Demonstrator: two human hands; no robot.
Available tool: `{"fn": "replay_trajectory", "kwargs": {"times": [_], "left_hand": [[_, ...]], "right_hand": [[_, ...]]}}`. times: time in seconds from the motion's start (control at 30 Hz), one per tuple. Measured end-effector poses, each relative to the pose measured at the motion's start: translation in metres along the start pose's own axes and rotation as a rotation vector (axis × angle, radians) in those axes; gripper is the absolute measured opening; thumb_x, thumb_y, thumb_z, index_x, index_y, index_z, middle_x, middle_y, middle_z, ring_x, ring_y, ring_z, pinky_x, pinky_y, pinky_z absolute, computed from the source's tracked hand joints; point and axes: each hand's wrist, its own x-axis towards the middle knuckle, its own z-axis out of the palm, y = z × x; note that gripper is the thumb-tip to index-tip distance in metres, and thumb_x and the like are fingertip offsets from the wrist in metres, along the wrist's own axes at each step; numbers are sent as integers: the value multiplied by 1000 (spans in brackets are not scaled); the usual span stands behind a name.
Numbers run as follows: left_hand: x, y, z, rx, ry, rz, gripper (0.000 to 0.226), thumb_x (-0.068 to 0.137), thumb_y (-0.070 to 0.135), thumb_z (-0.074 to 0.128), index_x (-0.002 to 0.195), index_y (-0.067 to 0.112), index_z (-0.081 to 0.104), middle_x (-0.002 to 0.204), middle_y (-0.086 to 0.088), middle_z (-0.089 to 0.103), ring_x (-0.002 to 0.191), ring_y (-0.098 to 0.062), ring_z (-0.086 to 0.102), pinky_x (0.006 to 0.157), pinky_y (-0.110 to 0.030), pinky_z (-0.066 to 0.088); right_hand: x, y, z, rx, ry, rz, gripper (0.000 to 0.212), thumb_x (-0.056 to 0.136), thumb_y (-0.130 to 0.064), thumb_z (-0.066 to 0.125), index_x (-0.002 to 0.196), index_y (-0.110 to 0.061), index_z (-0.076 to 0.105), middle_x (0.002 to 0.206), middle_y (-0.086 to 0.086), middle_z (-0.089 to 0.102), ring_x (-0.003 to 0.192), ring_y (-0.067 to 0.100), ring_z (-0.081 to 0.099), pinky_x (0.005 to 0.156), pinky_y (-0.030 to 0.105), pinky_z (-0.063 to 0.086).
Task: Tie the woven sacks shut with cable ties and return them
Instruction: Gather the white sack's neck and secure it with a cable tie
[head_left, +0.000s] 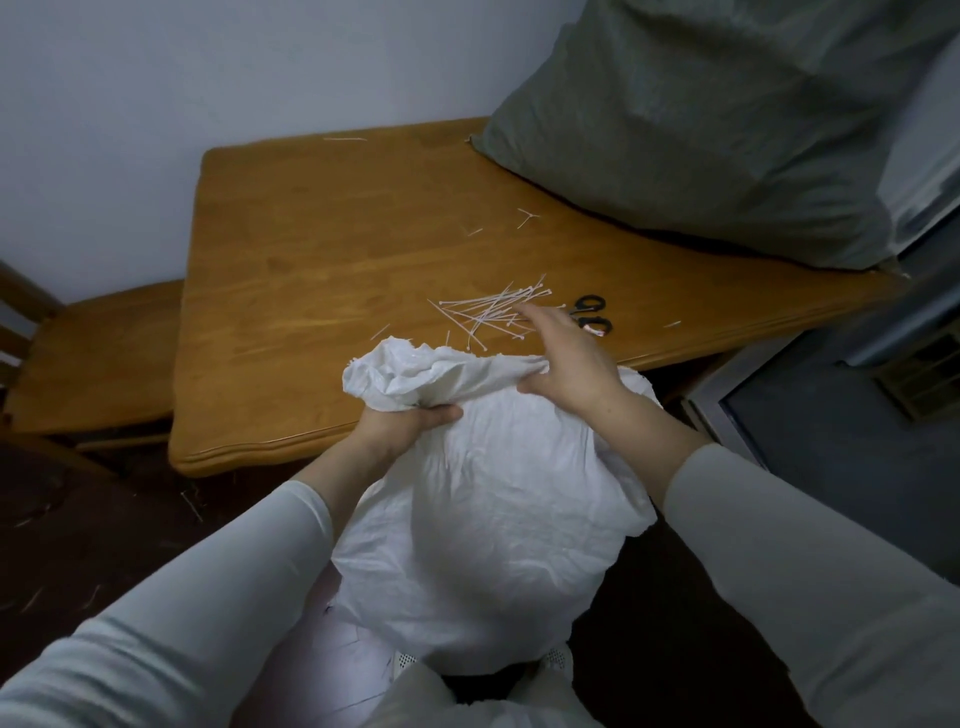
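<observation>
A full white woven sack (488, 519) stands on the floor against the front edge of the wooden table (311, 249). Its mouth is gathered into a crumpled neck that leans over the table edge. My left hand (405, 422) grips that neck from below. My right hand (563, 364) rests on the right part of the sack's top, its fingers stretched out toward a loose pile of white cable ties (493, 309) on the table just beyond.
Black-handled scissors (589, 312) lie right of the ties. A large grey-green filled sack (701, 124) fills the table's back right. Cut tie ends (527, 217) are scattered on the top. A wooden chair (88, 358) stands left; a grey cabinet (831, 426) is at right.
</observation>
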Motion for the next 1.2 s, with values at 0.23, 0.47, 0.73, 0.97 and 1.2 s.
{"fn": "replay_trajectory", "kwargs": {"times": [0.23, 0.47, 0.73, 0.97, 1.2], "left_hand": [[-3, -2, -10, 4, 19, 60, 55, 67, 10, 82, 116, 13, 58, 110, 1, 62, 100, -15, 59, 90, -32, 50], [-13, 5, 8, 148, -307, 204, 41, 65, 5, 82, 98, 19, 62, 92, 11, 65, 88, 2, 61, 75, -9, 50], [9, -8, 27, 288, -88, 167, 38, 94, -11, 36, 65, 14, 38, 53, 4, 49, 53, -2, 47, 50, -10, 42], [17, -11, 26, 131, -28, 79, 28, 91, -1, 50, 70, 17, 45, 75, 0, 49, 69, -10, 49, 62, -20, 44], [15, -7, 28, 119, -58, 61, 25, 93, 0, 48, 72, 15, 47, 76, -1, 51, 72, -13, 52, 56, -14, 48]], "right_hand": [[10, -11, 3, -120, -125, 58, 14, 81, -33, 67, 86, -20, 72, 91, 2, 70, 87, 22, 62, 88, 36, 48], [15, -45, 1, -103, -39, -64, 6, 80, -23, 63, 81, -24, 69, 92, -3, 68, 88, 19, 61, 61, 25, 38], [14, -43, 10, 248, -68, -149, 21, 73, -9, 64, 80, -28, 68, 87, -5, 68, 86, 18, 63, 75, 36, 52], [1, 31, 4, 288, -143, 256, 18, 83, -3, 55, 86, -11, 71, 94, 12, 72, 81, 21, 68, 81, 40, 56], [1, 52, 43, -84, -245, 122, 69, 79, -20, 68, 139, -25, 35, 137, 6, 49, 121, 27, 49, 94, 39, 47]]}}
